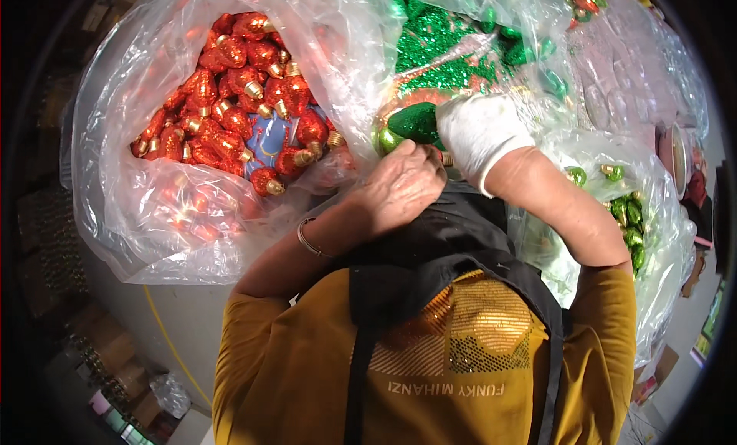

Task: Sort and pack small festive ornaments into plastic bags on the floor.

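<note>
Before the near edge of the green glitter, the bare left hand curls beside a light green bulb, grip unclear; the gloved right hand holds a dark green bulb. Beyond, at left, red bulbs lie in a clear bag.

Grey floor with a yellow line, brown cardboard boxes in dimness at left.

Plastic bags flank the hands, with open air above.
</note>
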A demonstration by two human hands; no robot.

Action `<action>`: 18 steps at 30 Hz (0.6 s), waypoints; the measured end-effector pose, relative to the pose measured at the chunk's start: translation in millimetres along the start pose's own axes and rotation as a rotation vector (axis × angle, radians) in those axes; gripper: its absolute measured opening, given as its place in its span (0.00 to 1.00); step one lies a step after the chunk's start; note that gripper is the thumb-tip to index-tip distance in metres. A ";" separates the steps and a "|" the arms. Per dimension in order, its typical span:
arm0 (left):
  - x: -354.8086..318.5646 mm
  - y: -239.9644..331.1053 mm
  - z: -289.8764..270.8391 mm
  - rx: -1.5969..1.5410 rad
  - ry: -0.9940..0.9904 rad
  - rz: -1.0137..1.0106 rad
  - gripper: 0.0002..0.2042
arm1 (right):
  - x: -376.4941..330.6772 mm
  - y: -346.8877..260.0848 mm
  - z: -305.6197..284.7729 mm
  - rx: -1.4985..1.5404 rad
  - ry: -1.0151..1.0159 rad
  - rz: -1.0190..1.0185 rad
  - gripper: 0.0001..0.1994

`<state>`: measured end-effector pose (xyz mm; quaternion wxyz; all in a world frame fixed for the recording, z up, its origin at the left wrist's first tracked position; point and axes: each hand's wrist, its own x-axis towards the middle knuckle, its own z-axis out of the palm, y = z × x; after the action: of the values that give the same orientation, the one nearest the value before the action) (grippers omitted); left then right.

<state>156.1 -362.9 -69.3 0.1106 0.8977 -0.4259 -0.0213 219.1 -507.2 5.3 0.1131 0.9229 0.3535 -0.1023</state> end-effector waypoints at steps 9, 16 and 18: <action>11.9 6.9 19.3 0.125 -0.243 -0.007 0.17 | 20.3 -11.3 -21.5 -0.098 -0.302 0.002 0.07; 7.1 -12.2 38.1 -0.085 0.248 0.161 0.15 | 55.4 -37.9 -25.0 -0.178 -0.476 -0.122 0.09; 6.1 -5.3 26.1 0.021 0.000 0.097 0.14 | 65.8 -24.2 -20.0 -0.071 -0.536 -0.231 0.09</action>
<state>160.5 -369.1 -95.5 0.1023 0.8771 -0.4692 -0.0113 253.0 -442.6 3.3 0.2222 0.8121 0.4170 -0.3423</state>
